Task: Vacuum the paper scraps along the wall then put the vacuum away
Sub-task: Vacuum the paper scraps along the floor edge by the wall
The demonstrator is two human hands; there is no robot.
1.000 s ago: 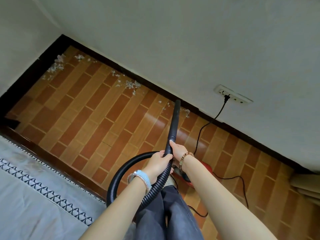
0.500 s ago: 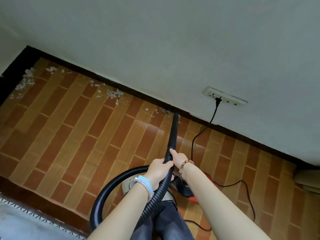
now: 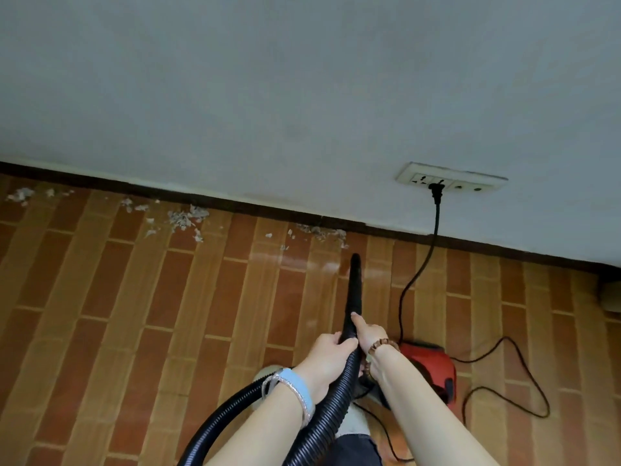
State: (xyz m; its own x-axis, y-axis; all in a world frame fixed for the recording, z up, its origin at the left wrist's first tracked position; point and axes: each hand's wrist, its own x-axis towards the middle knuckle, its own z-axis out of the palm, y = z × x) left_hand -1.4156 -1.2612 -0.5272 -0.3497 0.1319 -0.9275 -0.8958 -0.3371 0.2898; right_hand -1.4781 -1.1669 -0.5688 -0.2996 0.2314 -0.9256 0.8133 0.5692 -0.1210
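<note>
Vacuuming along the wall is the step in hand; with most scraps on the floor, the task reads as early.

- Wall [image 3: 302, 95]: pale and plain, with dark skirting [image 3: 235, 205] at its foot, where the paper gathers.
- Floor [image 3: 100, 314]: glossy brick-pattern tiles. Light paper should lift readily, though pieces tight to the skirting may need the tip angled into the corner.
- Vacuum [image 3: 433, 364]: red body, on the floor just right of the person, partly hidden. It probably needs pulling along as work goes left.
- Hose [image 3: 322, 415]: black and ribbed, looping from the lower left up to the hands. Slack is worth keeping so it does not drag the tip off line.
- Cord [image 3: 420, 274]: black, running down the wall and coiling on the floor right of the vacuum. Its reach leftward is a limit to watch.
- Nozzle [image 3: 355, 290]: black and tapered, tip just short of the nearest scraps. Whether it touches the floor cannot be told.
- Left hand [image 3: 331, 358]: fingers wrapped round the hose where it meets the nozzle.
- Right hand [image 3: 368, 332]: closed round the nozzle just ahead of the left, one finger laid straight along it as a guide.
- Socket [image 3: 452, 178]: white plate, plug [image 3: 436, 190] seated.
- Scraps [image 3: 322, 232]: nearest cluster against the skirting, a larger cluster [image 3: 186, 218] further left, and more at the far left edge [image 3: 20, 195]. Best taken right to left, in slow passes with the tip low.
</note>
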